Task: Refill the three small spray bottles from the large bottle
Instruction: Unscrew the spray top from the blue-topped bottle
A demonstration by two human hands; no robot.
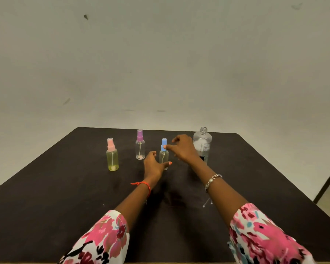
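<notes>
Three small spray bottles stand on the black table [46,206]. The pink-capped bottle [112,155] at the left holds yellow liquid. The purple-capped bottle [140,145] at the back looks nearly empty. The blue-capped bottle [163,155] stands in the middle with a little pale liquid. My left hand [153,164] holds its lower body, thumb across the front. My right hand [183,147] hovers beside its cap; the thumb tip touches the blue collar and the fingers curl loosely to the right of the cap. The large clear bottle [203,141], uncapped, stands right behind my right hand.
A plain wall rises behind the table's far edge. Small clear glints [207,202] lie on the table under my right forearm. A dark chair or table leg [326,185] shows past the table's right edge.
</notes>
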